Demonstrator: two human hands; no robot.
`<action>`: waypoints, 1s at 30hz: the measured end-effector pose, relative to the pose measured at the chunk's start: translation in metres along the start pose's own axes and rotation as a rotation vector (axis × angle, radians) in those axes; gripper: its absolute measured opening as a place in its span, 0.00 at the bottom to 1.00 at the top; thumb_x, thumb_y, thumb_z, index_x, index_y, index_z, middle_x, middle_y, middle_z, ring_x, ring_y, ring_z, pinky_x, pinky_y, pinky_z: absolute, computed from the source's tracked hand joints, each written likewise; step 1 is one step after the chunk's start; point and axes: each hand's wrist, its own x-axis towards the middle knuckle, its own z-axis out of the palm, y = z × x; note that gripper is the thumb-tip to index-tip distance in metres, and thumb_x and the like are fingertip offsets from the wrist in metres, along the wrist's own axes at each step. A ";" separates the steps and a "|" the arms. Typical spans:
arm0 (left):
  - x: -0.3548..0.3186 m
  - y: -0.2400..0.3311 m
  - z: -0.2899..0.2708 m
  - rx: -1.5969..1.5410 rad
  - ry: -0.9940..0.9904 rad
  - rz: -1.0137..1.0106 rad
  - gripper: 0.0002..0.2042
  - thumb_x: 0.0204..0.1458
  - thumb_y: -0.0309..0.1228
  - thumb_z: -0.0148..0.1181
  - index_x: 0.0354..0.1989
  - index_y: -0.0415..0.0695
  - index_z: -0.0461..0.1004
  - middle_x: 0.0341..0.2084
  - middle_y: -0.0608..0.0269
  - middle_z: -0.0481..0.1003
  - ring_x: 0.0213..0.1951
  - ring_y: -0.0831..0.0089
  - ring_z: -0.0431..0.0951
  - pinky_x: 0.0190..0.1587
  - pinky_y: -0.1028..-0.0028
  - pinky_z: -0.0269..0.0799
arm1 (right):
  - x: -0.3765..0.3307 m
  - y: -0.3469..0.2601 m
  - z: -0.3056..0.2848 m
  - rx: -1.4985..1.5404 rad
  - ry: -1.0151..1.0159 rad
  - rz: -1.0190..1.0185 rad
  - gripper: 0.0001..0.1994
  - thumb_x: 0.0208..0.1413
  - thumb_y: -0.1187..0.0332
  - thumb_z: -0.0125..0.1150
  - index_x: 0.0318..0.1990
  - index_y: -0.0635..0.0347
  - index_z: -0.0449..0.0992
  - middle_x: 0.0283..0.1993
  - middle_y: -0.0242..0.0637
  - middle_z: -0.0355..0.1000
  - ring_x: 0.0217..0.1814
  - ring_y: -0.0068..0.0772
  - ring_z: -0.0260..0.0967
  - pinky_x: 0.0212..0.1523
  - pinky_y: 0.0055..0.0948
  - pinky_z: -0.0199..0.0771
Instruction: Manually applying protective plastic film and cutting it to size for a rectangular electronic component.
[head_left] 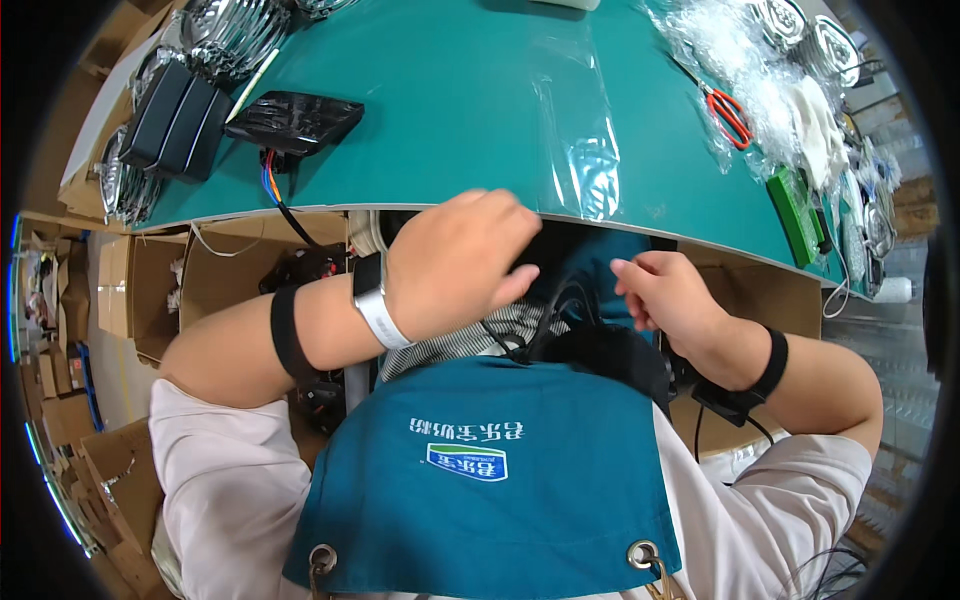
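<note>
My left hand (462,252) hovers at the table's front edge, knuckles up and slightly blurred. Its thumb stands apart from the bent fingers, and I see nothing held. Across from it, just below the edge, is my right hand (675,298), its fingers curled and its thumb and fingertips drawn together. Whether something thin sits between them, I cannot make out. Nearest to both hands, a clear plastic bag (590,130) lies flat on the green table (440,110), reaching its front edge. Black cables (570,300) show between the hands, over my lap.
At left lie a black-wrapped part with coloured wires (300,122), black boxes (175,120) and shiny wrapped parts (235,35). Red-handled scissors (728,118), crumpled clear plastic (715,50) and a green block-shaped object (793,215) are at right. Cardboard boxes (225,270) stand beneath the table.
</note>
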 end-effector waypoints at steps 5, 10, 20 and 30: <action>0.003 -0.015 0.027 0.418 0.376 0.358 0.38 0.36 0.41 0.70 0.61 0.44 0.66 0.57 0.58 0.65 0.60 0.60 0.64 0.59 0.60 0.58 | 0.025 -0.041 -0.032 -0.127 0.138 -0.710 0.07 0.58 0.71 0.59 0.38 0.66 0.76 0.25 0.30 0.69 0.26 0.20 0.65 0.26 0.22 0.65; -0.003 -0.019 0.038 0.358 0.433 0.372 0.37 0.35 0.41 0.69 0.59 0.42 0.68 0.59 0.56 0.66 0.59 0.60 0.64 0.58 0.61 0.58 | 0.072 -0.142 -0.067 -0.888 0.654 -1.306 0.27 0.52 0.67 0.66 0.60 0.49 0.67 0.50 0.39 0.72 0.50 0.39 0.72 0.45 0.35 0.76; -0.058 -0.073 -0.042 0.386 0.988 -0.102 0.28 0.37 0.34 0.71 0.47 0.35 0.70 0.45 0.49 0.71 0.53 0.50 0.68 0.56 0.57 0.62 | 0.193 -0.194 -0.098 -1.189 0.617 -1.161 0.35 0.47 0.71 0.69 0.65 0.47 0.62 0.65 0.39 0.64 0.65 0.48 0.62 0.65 0.41 0.66; -0.044 -0.147 -0.061 0.433 0.926 -0.827 0.34 0.40 0.48 0.72 0.51 0.37 0.70 0.48 0.48 0.73 0.56 0.48 0.67 0.56 0.51 0.62 | 0.205 -0.195 -0.086 -1.032 0.841 -1.435 0.32 0.53 0.63 0.64 0.66 0.53 0.62 0.69 0.42 0.60 0.69 0.49 0.58 0.68 0.41 0.59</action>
